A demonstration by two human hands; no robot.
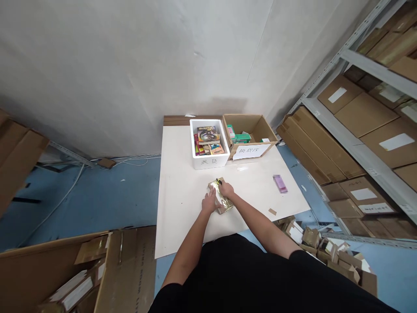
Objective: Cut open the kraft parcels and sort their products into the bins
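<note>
A small cardboard parcel [223, 208], wrapped in shiny yellowish tape and bearing a white label, lies on the white-topped table [182, 217]. My left hand [210, 201] rests on the parcel's left side, its fingers spread and the thumb apart, pressing it against the tabletop. Closed around a thin black tool that looks like a box cutter [219, 181], my right hand [226, 190] is over the parcel's far right part. The tool's tip is too small to make out, and both hands partly cover the label.
Behind the parcel stand a white foam box [210, 163] with books and an open carton [272, 140] with green boxes. A pixelated purple item [280, 184] and a cardboard scrap [272, 211] lie to the right. Shelves of cartons [374, 113] flank the table; a large carton [127, 269] stands lower left.
</note>
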